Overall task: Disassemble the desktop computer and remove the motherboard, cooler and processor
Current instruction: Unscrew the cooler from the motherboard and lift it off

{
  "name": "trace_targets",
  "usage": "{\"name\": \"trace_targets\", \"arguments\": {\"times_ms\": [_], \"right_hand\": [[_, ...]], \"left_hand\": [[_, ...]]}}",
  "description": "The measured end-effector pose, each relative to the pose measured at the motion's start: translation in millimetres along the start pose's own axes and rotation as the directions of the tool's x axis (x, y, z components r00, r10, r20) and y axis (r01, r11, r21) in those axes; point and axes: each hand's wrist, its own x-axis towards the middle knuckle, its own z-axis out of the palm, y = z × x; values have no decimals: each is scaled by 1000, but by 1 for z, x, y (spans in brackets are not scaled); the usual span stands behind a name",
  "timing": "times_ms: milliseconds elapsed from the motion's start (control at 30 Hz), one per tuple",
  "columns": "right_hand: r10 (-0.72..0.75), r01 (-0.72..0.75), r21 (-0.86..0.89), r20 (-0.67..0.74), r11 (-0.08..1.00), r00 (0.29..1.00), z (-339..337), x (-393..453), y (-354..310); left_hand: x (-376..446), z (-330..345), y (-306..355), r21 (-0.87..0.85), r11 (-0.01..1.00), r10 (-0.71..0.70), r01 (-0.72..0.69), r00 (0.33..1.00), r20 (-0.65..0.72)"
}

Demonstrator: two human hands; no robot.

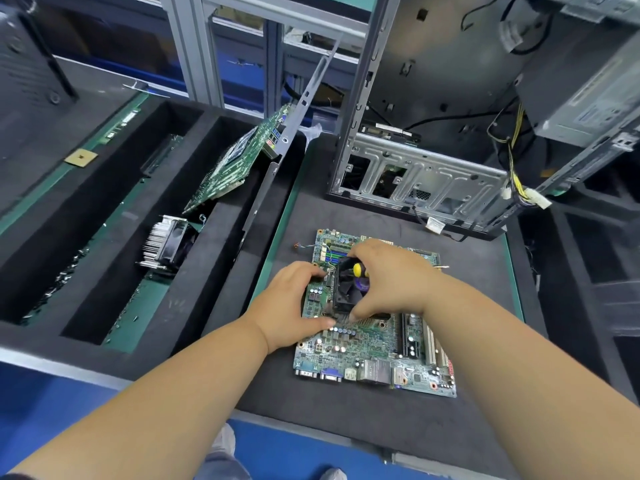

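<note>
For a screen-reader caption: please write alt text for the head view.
Both hands work on the cooler mounted on a motherboard lying flat on a dark mat; the right hand holds a yellow-handled screwdriver. The opened case stands behind.
</note>
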Motion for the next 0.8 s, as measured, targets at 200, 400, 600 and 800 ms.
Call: {"name": "trace_targets", "arguments": {"times_ms": [200, 400, 600, 800], "right_hand": [[-49, 30, -179, -99, 983, 994, 12, -5, -4], [-62, 41, -223, -86, 974, 994, 11, -7, -8], [-85, 78, -229, -21, 970, 996, 2, -3, -9], [9, -37, -246, -115, 968, 993, 11, -8, -15]], "left_hand": [[2, -1, 0, -5, 1000, -1, 1, 1000, 5], [2, -1, -1, -8, 1000, 0, 0, 1000, 11], [2, -1, 0, -1, 1000, -16, 16, 1000, 13], [2, 0, 0, -8, 1000, -25, 25, 1000, 9]]}}
